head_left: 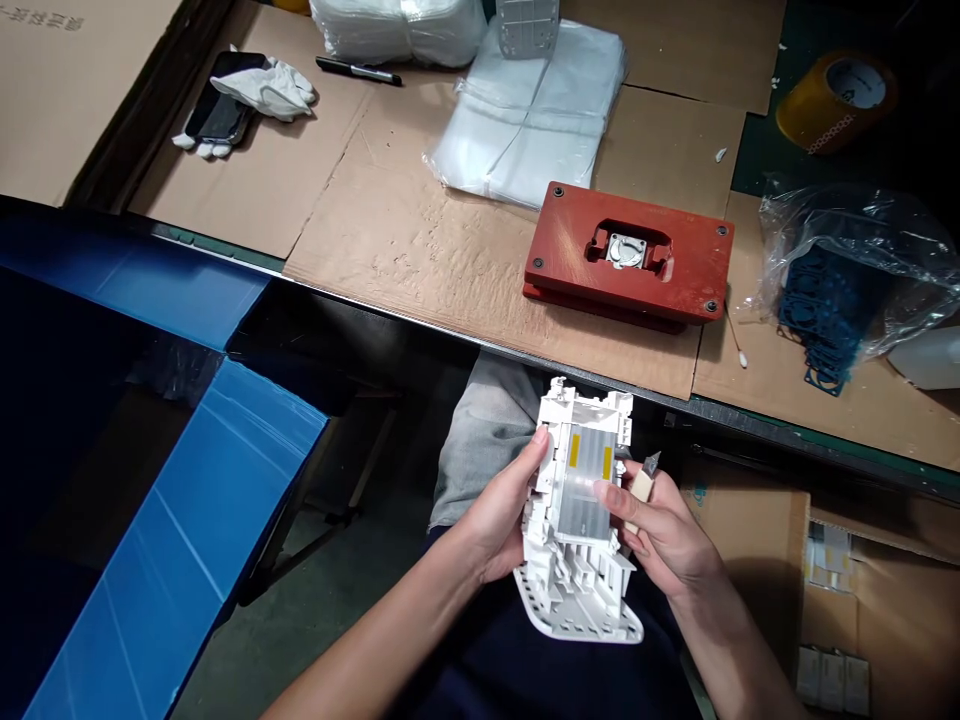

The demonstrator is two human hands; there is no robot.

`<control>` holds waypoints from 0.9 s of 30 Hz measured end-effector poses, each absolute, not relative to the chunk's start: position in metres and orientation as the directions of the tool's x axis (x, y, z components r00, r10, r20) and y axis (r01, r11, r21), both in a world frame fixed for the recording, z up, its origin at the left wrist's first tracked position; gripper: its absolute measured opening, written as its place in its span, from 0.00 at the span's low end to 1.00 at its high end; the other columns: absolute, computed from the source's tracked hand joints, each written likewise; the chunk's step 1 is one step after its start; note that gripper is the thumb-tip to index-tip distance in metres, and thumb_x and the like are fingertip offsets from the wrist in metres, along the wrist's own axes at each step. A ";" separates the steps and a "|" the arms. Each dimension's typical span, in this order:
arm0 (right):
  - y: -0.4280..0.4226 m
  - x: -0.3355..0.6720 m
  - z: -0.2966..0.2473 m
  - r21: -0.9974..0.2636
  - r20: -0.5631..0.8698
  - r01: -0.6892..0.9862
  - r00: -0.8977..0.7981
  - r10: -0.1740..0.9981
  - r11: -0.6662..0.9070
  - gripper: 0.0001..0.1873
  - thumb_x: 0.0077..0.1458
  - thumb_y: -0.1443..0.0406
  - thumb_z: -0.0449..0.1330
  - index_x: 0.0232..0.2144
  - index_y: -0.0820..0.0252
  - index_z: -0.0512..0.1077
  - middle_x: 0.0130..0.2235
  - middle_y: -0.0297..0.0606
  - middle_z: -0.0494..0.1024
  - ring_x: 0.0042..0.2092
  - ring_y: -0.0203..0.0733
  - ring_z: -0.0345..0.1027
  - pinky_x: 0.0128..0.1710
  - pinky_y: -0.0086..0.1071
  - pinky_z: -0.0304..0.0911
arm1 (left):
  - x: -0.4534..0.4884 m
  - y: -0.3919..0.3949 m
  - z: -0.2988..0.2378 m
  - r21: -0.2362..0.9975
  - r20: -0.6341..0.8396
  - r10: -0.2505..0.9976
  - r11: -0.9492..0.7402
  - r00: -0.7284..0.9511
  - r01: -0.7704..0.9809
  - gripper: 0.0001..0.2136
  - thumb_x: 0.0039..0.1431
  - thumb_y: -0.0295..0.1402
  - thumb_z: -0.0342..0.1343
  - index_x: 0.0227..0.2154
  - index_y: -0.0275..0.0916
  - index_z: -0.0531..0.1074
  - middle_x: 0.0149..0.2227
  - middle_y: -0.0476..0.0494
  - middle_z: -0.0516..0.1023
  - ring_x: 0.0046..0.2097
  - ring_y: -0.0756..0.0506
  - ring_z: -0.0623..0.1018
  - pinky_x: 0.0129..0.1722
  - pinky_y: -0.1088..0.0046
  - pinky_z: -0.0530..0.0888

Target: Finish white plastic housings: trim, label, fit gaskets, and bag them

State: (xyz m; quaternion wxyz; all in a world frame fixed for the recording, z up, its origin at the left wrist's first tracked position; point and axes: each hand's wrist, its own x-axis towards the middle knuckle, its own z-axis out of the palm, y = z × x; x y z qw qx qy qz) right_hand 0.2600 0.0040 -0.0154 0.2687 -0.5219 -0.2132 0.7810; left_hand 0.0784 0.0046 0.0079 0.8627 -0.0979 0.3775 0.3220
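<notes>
Over my lap I hold a white plastic housing [577, 590] with ribs, clips and a perforated rounded end towards me. A grey metal plate [585, 510] with two yellow strips lies in its middle. My left hand [499, 520] grips the housing's left side, thumb along the edge. In the fingers of my right hand [667, 530] is a small knife [643, 490] with a cream handle, its short blade pointing up. The right thumb rests on the metal plate, at the housing's right side. Some right fingers are hidden behind the housing.
On the cardboard-covered bench stands a red fixture [555, 240] with a metal piece [627, 251] inside. Behind it lie plastic bags [525, 120]. A phone [217, 115] with white gloves [266, 88], tape [832, 100] and blue parts [821, 300] lie around. A blue box [172, 530] stands left.
</notes>
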 end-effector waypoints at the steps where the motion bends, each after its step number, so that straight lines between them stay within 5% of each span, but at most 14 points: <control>1: 0.004 0.260 -0.015 -0.619 -0.696 -0.195 -0.313 0.646 -0.761 0.17 0.48 0.61 0.75 0.41 0.61 0.80 0.26 0.33 0.73 0.20 0.25 0.47 0.15 0.21 0.42 | 0.078 0.004 0.008 0.078 -0.715 0.480 0.777 0.508 -0.624 0.33 0.67 0.54 0.48 0.58 0.27 0.71 0.49 0.27 0.82 0.53 0.31 0.80 0.57 0.54 0.74; 4: 0.003 0.256 -0.013 -0.644 -0.663 -0.207 -0.330 0.672 -0.737 0.18 0.51 0.60 0.73 0.43 0.60 0.80 0.29 0.36 0.76 0.21 0.29 0.56 0.18 0.24 0.57 | 0.077 0.001 0.008 0.143 -0.738 0.501 0.771 0.453 -0.621 0.32 0.66 0.54 0.49 0.60 0.31 0.69 0.52 0.29 0.81 0.56 0.30 0.78 0.58 0.55 0.73; 6: 0.001 0.253 -0.013 -0.679 -0.626 -0.214 -0.331 0.706 -0.702 0.19 0.52 0.60 0.73 0.46 0.59 0.80 0.34 0.39 0.80 0.27 0.36 0.68 0.31 0.31 0.71 | 0.075 -0.004 0.009 0.360 -0.745 0.597 0.736 0.299 -0.573 0.31 0.63 0.50 0.57 0.64 0.38 0.65 0.58 0.35 0.77 0.60 0.32 0.75 0.60 0.58 0.71; 8: -0.002 0.249 -0.013 -0.725 -0.587 -0.191 -0.329 0.740 -0.661 0.20 0.53 0.60 0.72 0.48 0.59 0.80 0.40 0.42 0.83 0.37 0.44 0.76 0.45 0.39 0.74 | 0.072 -0.012 0.009 0.619 -0.681 0.714 0.681 0.164 -0.391 0.41 0.54 0.41 0.69 0.68 0.44 0.56 0.63 0.38 0.72 0.63 0.34 0.71 0.62 0.61 0.68; 10: -0.006 0.246 -0.014 -0.758 -0.566 -0.138 -0.345 0.749 -0.637 0.21 0.54 0.60 0.71 0.50 0.58 0.79 0.46 0.43 0.83 0.45 0.49 0.77 0.53 0.42 0.72 | 0.070 -0.021 0.006 0.743 -0.625 0.769 0.639 0.136 -0.202 0.55 0.44 0.32 0.75 0.71 0.45 0.46 0.65 0.36 0.68 0.64 0.34 0.70 0.64 0.60 0.65; 14: -0.017 0.245 -0.017 -0.762 -0.585 -0.027 -0.400 0.706 -0.647 0.23 0.56 0.59 0.70 0.53 0.58 0.77 0.51 0.44 0.81 0.52 0.52 0.76 0.56 0.44 0.70 | 0.068 -0.038 -0.005 0.706 -0.653 0.738 0.674 0.169 -0.215 0.59 0.43 0.28 0.75 0.71 0.46 0.40 0.64 0.34 0.69 0.62 0.34 0.72 0.62 0.57 0.67; 22: -0.044 0.246 -0.029 -0.794 -0.607 0.221 -0.322 0.727 -0.566 0.21 0.60 0.58 0.64 0.53 0.61 0.74 0.49 0.47 0.81 0.45 0.51 0.78 0.44 0.39 0.74 | 0.070 -0.056 -0.025 0.688 -0.622 0.750 0.661 0.226 -0.299 0.41 0.43 0.27 0.75 0.58 0.40 0.59 0.54 0.37 0.77 0.54 0.36 0.77 0.53 0.61 0.73; 27: -0.038 0.244 -0.032 -0.833 -0.554 0.209 -0.350 0.756 -0.513 0.18 0.60 0.59 0.64 0.50 0.61 0.74 0.47 0.45 0.82 0.46 0.50 0.77 0.50 0.41 0.72 | 0.070 -0.055 -0.028 0.682 -0.642 0.743 0.666 0.189 -0.303 0.42 0.41 0.29 0.76 0.58 0.42 0.59 0.52 0.40 0.77 0.51 0.38 0.77 0.50 0.63 0.74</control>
